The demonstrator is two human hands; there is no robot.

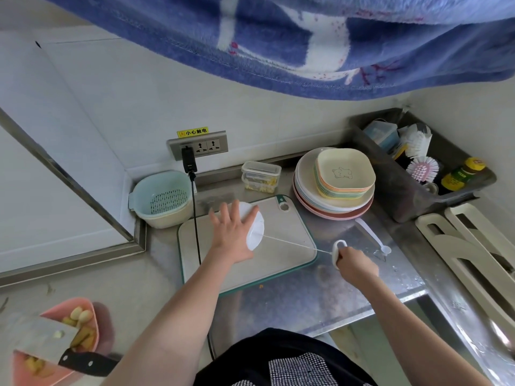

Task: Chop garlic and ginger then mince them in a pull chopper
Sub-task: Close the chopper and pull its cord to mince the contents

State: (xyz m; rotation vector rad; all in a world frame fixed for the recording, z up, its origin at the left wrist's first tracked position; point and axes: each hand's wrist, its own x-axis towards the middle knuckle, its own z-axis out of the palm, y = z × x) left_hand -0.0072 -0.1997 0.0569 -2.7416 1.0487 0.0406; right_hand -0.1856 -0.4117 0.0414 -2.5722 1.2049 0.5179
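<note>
White tiled wall point(117, 107) fills upper left and centre of frame. Grey socket panel point(198, 145) with yellow warning label at centre, black plug in left outlet. Blue patterned towel point(306, 43) hangs across top. Stainless steel bench point(348, 280) spans lower centre and right, wet patches toward right. Metal-framed white surface point(55, 218) at left. Daylight, soft and even.

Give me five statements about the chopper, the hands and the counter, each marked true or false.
1. The left hand presses flat on the chopper lid. True.
2. The right hand is empty. False: it grips the pull handle, cord drawn out.
3. The chopper sits on the cutting board. True.
4. The cleaver lies on the board. False: it rests across the pink bowls.
5. The colander is full of garlic. False: nothing shows in it.
</note>
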